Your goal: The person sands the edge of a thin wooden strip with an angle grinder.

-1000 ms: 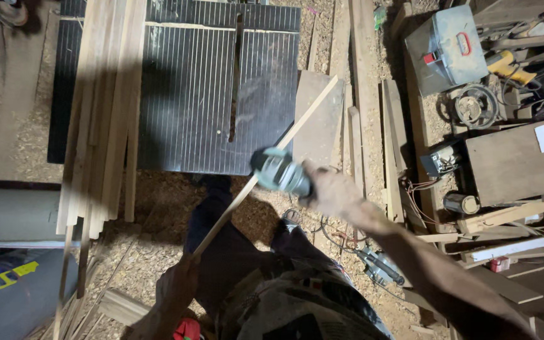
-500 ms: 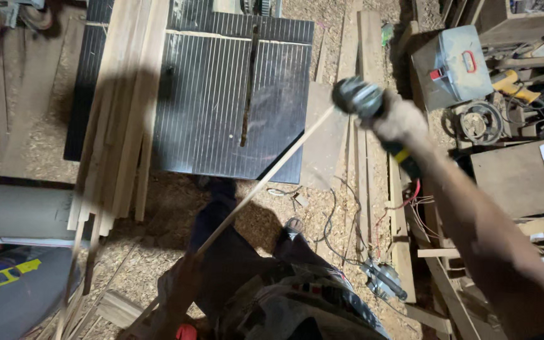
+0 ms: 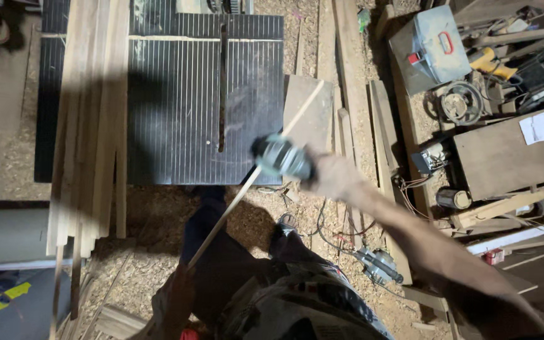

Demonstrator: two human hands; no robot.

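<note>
R hand [image 3: 338,177], arm outstretched, grips grey power tool [image 3: 283,157] against thin wood strip [image 3: 247,184]; L hand [image 3: 174,296] grips strip's low end

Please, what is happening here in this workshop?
A person stands on a sawdust floor in front of a table saw. The right hand holds a power tool against a thin wooden strip. The left hand grips the strip's lower end. The tool is blurred. Long boards lie stacked on the left side of the saw table, and tools and a grey case lie at the right.
</note>
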